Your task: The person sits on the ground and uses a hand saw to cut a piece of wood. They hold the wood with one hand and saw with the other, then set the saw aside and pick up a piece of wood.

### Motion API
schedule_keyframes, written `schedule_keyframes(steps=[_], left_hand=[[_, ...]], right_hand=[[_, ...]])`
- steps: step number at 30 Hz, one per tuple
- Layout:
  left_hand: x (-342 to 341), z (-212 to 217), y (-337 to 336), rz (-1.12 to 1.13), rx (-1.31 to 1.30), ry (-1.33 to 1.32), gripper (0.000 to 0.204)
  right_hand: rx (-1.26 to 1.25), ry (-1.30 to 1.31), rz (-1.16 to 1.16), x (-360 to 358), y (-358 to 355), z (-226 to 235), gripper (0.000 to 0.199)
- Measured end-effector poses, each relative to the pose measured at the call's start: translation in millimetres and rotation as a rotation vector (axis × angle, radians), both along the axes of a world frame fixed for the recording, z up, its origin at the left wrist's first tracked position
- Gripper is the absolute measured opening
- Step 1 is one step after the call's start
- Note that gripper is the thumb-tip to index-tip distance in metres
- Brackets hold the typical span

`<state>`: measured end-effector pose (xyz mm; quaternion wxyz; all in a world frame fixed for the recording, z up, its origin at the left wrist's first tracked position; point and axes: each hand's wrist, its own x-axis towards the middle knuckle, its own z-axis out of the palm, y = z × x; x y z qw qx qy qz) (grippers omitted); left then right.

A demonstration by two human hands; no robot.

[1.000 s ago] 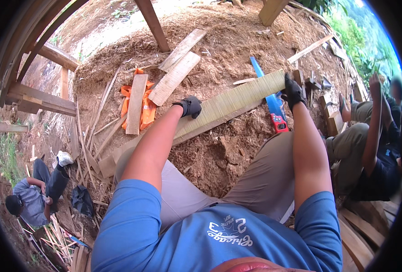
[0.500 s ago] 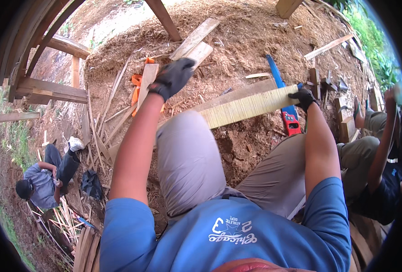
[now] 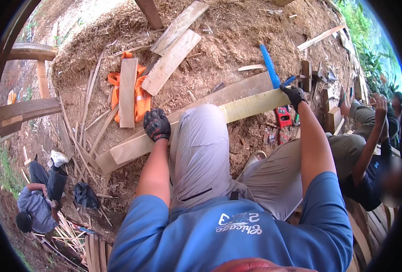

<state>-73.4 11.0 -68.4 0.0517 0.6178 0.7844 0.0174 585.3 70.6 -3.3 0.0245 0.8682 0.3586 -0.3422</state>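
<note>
A long wooden plank (image 3: 251, 108) lies slantwise in front of me, its middle partly hidden by my raised knee. My left hand (image 3: 157, 124), in a black glove, is closed over the plank's edge left of the knee. At the right end, my right hand (image 3: 294, 96), also gloved, grips the same plank with its fingers bent over the end. A second, darker board (image 3: 248, 89) lies just behind, alongside it. Past the right end shows a handsaw with a blue blade (image 3: 267, 63) and a red handle (image 3: 283, 116); the boards cover part of it.
A short board (image 3: 128, 93) rests on an orange cloth-like item (image 3: 141, 102). Two more boards (image 3: 173, 61) lie beyond, on ground strewn with shavings. One person (image 3: 40, 204) sits at far left beside a black bag (image 3: 86, 195); another person (image 3: 369, 167) is close on my right.
My left hand has come down from near the far boards onto the plank. My right hand stays at its end. The view has shifted, and the neighbour on the right has moved their arms.
</note>
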Motion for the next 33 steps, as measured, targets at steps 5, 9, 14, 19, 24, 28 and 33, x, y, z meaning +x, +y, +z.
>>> schedule_keyframes(steps=[5,9,14,19,24,28,33], left_hand=[[17.5,24.8,29.0,0.039,-0.115,-0.073,0.041],[-1.7,22.8,33.3,0.131,-0.289,-0.097,0.043],[-4.0,-3.8,32.6,0.047,-0.321,-0.033,0.045],[-13.1,-13.2,35.5,0.092,-0.427,-0.096,0.051],[-2.5,-10.8,35.9,0.102,-0.502,-0.131,0.052],[3.4,-16.7,36.0,0.093,-0.531,-0.135,0.053],[-9.0,-8.5,41.8,0.13,-0.527,-0.138,0.054]], right_hand=[[0.172,-0.009,-0.066,-22.2,-0.4,70.5,0.079],[0.213,-0.133,0.09,-118.0,24.6,154.5,0.071],[0.239,-0.233,0.315,-239.1,-6.3,258.3,0.049],[0.517,-0.323,0.794,-387.1,-25.6,267.9,0.02],[0.635,-0.384,0.629,-473.7,-48.3,233.1,0.02],[0.543,-0.504,0.405,-431.0,-112.2,267.7,0.018],[0.263,-0.374,-0.414,-362.5,-235.9,288.5,0.022]])
